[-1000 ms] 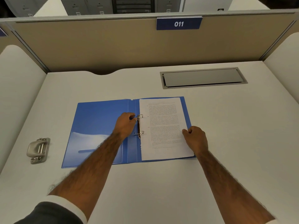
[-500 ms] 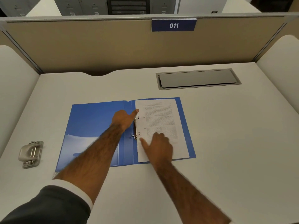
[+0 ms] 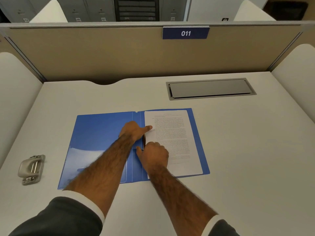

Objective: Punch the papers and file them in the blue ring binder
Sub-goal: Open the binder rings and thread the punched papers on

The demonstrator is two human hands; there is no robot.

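Papers lie in the open blue ring binder on the table; the left hand pins their margin with one straight finger while the right hand curls over the rings, grip unclear, apparently closing them.

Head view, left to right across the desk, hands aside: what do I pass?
hole punch → open cover of the blue ring binder → papers in its right half → bare desk.

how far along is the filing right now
Done: the papers lie in the open blue ring binder; the hole punch sits aside. In hand: the left hand and right hand work at the rings along the papers' edge. Left: shutting the cover.
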